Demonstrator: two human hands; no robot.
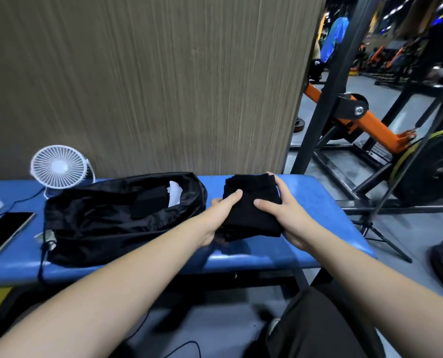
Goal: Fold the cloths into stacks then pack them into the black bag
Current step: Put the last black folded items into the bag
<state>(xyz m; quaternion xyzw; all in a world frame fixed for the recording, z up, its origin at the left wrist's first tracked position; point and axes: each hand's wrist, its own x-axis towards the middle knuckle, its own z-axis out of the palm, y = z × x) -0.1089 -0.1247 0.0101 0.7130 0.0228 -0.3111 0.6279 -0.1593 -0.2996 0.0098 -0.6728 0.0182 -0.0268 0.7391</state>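
Head view shows us a blue padded bench (305, 202) set against a brown wood-grain panel (150, 81). We see a stack of folded black cloths (251, 205) above the right half of the bench, gripped from both sides: the left hand (221, 215) holds its left edge with the thumb lying on top, and the right hand (285, 215) holds its right edge, thumb on top and fingers wrapped round the far side. Just beside the stack, to its left, lies the black bag (99, 228), its mouth facing the stack, with something white (175, 193) and a dark piece showing inside; a drawstring hangs from its left end over the bench edge. Behind the bag we find a small white fan (59, 167), and at the far left a dark phone or tablet (4, 233) lying flat. Right of the bench stand black and orange gym machines (365, 120) and a weight plate (432, 169). We can read no writing or brand anywhere.
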